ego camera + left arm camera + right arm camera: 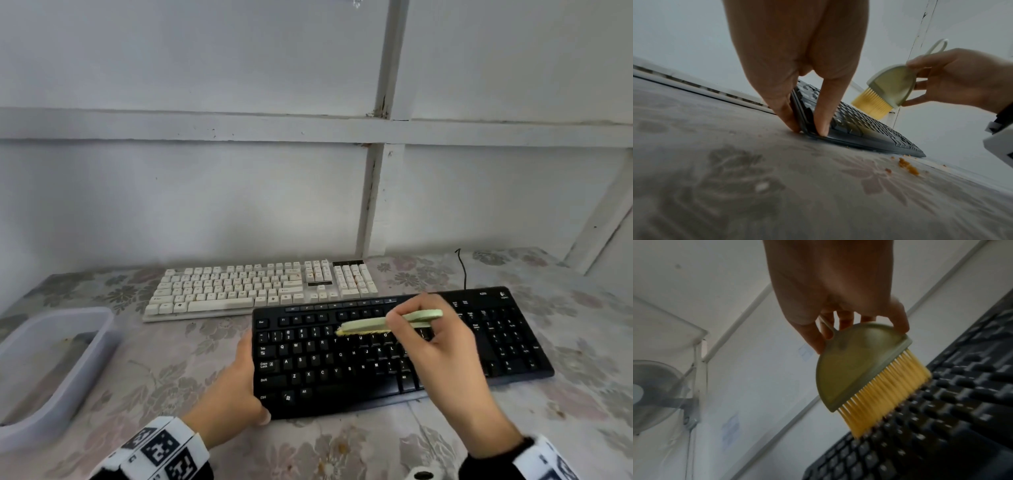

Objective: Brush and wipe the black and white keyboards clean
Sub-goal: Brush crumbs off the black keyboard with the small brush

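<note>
Brushing is the step in hand, on the black keyboard (pixel 394 353). From the head view, it lies nearest the person on the flowered table (pixel 342 452), with the white keyboard (pixel 260 287) just behind it, untouched by either hand. The right hand (pixel 442 346) pinches a green brush (pixel 387 322) over the number row, bristles down near the keys. The left hand (pixel 236 390) steadies the keyboard's left end, thumb at the front corner. A grey tub (pixel 58 370) sits well to the left.

In the left wrist view, the left hand (pixel 797 56) clamps the keyboard's (pixel 869 129) corner between thumb and finger. Orange crumbs (pixel 908 167) lie on the table (pixel 756 186) by its front edge. The brush (pixel 890 87) hangs above the keys.

In the right wrist view, the right hand (pixel 834 285) holds the brush (pixel 861 368) by its rounded back, yellow bristles (pixel 885 395) touching the keys (pixel 941 418).

Next, probably, come sweeps row by row toward the front edge, the left hand keeping the board from sliding. Wiping and the white keyboard seem still to do.
</note>
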`<state>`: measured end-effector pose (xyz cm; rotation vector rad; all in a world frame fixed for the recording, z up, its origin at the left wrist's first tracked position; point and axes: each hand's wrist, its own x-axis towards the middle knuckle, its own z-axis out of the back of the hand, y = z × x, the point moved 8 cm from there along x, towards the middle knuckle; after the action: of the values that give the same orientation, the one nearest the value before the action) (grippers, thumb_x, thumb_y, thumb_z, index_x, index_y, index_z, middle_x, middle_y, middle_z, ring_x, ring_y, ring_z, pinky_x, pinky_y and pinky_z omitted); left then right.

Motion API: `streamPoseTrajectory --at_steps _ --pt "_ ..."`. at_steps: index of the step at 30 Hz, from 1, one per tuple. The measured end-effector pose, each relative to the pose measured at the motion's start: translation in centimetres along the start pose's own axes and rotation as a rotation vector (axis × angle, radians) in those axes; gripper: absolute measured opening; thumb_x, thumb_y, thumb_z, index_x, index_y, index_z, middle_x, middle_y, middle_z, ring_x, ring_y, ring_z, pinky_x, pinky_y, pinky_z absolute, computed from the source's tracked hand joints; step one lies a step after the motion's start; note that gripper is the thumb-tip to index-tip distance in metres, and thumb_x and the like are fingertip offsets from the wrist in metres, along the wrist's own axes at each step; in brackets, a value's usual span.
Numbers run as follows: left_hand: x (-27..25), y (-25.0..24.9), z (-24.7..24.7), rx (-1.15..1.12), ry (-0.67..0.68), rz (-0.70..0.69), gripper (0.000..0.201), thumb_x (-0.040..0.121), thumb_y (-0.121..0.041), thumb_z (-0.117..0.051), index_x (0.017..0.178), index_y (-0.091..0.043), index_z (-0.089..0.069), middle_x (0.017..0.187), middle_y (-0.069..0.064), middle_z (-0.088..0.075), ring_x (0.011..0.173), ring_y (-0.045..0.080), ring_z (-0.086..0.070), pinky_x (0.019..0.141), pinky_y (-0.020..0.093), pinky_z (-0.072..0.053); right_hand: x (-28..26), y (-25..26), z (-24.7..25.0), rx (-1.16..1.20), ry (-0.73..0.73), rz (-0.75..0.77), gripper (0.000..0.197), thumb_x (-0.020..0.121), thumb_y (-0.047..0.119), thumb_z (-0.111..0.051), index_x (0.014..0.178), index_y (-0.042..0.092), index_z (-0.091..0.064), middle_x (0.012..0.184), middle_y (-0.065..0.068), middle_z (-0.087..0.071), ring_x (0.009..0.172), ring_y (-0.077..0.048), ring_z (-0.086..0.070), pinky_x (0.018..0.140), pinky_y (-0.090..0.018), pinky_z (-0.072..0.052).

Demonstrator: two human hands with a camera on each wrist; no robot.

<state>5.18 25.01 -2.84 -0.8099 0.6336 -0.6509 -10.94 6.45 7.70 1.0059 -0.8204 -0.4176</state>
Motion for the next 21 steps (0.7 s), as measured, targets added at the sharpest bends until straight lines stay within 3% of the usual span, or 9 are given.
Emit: streamPoseTrajectory --at_steps 4,7,8,11,13,18,21 --pt "0.2 0.2 0.1 -0.013 -0.011 0.0 0.114 0.066 0.012 -0.063 0.144 -0.037 0.006 0.093 0.006 -0.065 0.078 0.016 -0.064 0.067 0.024 -0.053 0.5 -2.6 2.6 -0.13 -0.034 -0.039 0.015 0.085 0.02 -0.066 0.084 0.034 -0.061 0.072 0.009 -0.056 0.066 -0.008 -0.04 0.057 -0.022 -0.029" --pt "0.4 0.4 0.0 -0.018 -0.019 -0.004 0.116 0.065 0.011 -0.063 0.144 -0.037 0.007 0.094 0.008 -0.066 0.081 0.022 -0.066 0.071 0.031 -0.054 1.0 -1.6 5.1 -0.259 -0.142 0.02 0.022 0.085 0.015 -0.066 0.071 0.031 -0.06 0.089 0.017 -0.058 0.078 -0.02 -0.049 0.057 -0.016 -0.034" --pt "0.4 0.5 0.0 -0.016 -0.021 0.001 0.115 0.066 0.011 -0.064 0.144 -0.036 0.007 0.093 0.009 -0.066 0.082 0.023 -0.066 0.072 0.032 -0.054 1.0 -1.2 5.1 -0.232 -0.141 0.034 0.021 0.084 0.015 -0.067 0.071 0.03 -0.061 0.09 0.017 -0.059 0.08 -0.019 -0.05 0.058 -0.015 -0.035" --pt "0.4 0.6 0.1 -0.023 -0.025 0.003 0.115 0.066 0.011 -0.065 0.142 -0.038 0.006 0.096 0.01 -0.066 0.083 0.023 -0.066 0.073 0.034 -0.055 0.4 -0.9 2.8 -0.029 -0.016 -0.003 0.014 0.084 0.018 -0.067 0.08 0.03 -0.063 0.076 0.011 -0.059 0.069 -0.008 -0.047 0.06 -0.02 -0.034" --pt "0.4 0.5 0.1 -0.027 -0.025 -0.005 0.116 0.065 0.011 -0.065 0.142 -0.04 0.005 0.097 0.01 -0.066 0.082 0.024 -0.066 0.072 0.033 -0.054 0.2 -1.7 2.3 0.01 0.026 -0.045 0.014 0.084 0.017 -0.067 0.081 0.031 -0.064 0.077 0.009 -0.058 0.067 -0.007 -0.047 0.06 -0.018 -0.036" --pt "0.5 0.4 0.0 -0.055 -0.026 -0.044 0.114 0.063 0.012 -0.063 0.137 -0.045 0.001 0.095 0.017 -0.064 0.071 0.02 -0.063 0.064 0.028 -0.051 1.4 -2.5 6.7 -0.166 -0.142 -0.033 0.018 0.086 0.016 -0.065 0.073 0.028 -0.063 0.078 0.003 -0.061 0.075 -0.018 -0.052 0.06 -0.024 -0.038" --pt "0.8 0.8 0.2 -0.073 -0.035 -0.062 0.114 0.058 0.01 -0.064 0.13 -0.051 -0.001 0.097 0.014 -0.065 0.071 0.019 -0.063 0.065 0.031 -0.051 1.3 -2.9 6.4 0.004 -0.075 -0.082 0.013 0.087 0.014 -0.065 0.077 0.022 -0.064 0.066 0.013 -0.059 0.056 -0.002 -0.05 0.051 -0.011 -0.037"
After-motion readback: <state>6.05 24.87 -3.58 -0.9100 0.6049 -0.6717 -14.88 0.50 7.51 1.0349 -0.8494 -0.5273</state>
